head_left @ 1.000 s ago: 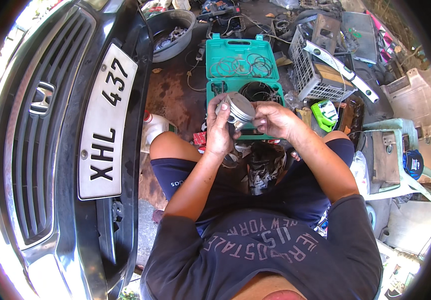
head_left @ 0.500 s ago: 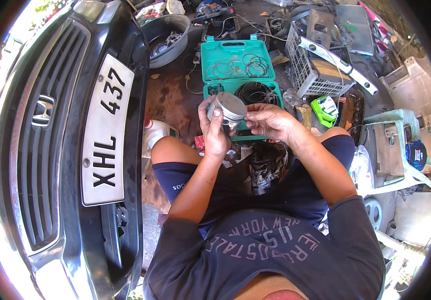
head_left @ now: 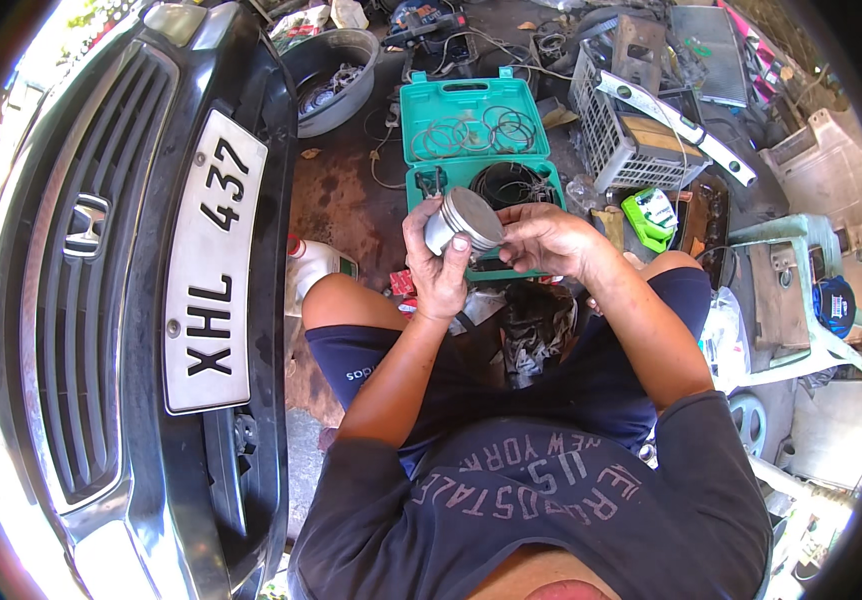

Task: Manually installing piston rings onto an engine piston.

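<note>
A metal piston (head_left: 459,224) with grooves round its upper edge is tilted in my left hand (head_left: 438,272), whose thumb and fingers are wrapped round its side. My right hand (head_left: 553,240) is closed at the piston's right rim, fingertips pinched against the grooved edge. Whether a thin ring lies between those fingertips is too small to tell. Just beyond both hands, a green plastic case (head_left: 419,120) lies open on the ground, with thin coiled rings in its lid and dark round parts in its base. The piston and hands partly hide the base.
A car's front bumper (head_left: 269,330) fills the left side. A grey basin (head_left: 356,105) holds metal parts at the back. To the right are a grey crate (head_left: 591,135), a spirit level (head_left: 686,130), a bright green box (head_left: 651,222) and a pale green stool (head_left: 801,240). A white jug (head_left: 316,262) stands by my left knee.
The piston has shifted slightly right and tilted more toward my right hand. My left hand has turned with it, and my right fingers have curled closer along the rim.
</note>
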Available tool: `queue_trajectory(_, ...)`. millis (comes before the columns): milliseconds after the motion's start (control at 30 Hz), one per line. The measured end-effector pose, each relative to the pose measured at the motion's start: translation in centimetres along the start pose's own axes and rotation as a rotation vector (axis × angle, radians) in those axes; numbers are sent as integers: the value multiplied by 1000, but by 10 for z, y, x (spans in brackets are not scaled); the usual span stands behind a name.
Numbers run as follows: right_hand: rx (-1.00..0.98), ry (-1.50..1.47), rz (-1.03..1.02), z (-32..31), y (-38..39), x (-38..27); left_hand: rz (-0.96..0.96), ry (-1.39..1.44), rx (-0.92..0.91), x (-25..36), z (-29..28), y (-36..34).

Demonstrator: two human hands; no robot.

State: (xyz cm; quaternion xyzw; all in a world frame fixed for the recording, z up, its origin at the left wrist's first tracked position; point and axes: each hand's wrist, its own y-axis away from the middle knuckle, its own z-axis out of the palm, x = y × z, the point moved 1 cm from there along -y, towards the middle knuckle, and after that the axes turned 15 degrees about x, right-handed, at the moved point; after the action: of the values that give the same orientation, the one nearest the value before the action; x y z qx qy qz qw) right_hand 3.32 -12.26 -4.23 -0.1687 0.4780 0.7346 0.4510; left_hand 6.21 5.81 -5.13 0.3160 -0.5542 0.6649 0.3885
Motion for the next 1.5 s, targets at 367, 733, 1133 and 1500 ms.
queue_trajectory(367,-112,-75,34,-4,-7,5,73,-18,-19,8,1,0)
queue_trajectory(733,-5,-260,86,15,-1,9,7,-3,-7,6,4,0)
queue_trajectory(1133,84,-277,82,17,-3,12,-337,119,43,3,6,5)
queue_trajectory(1500,82,-235,63,7,-7,16,-450,189,71,3,10,4)
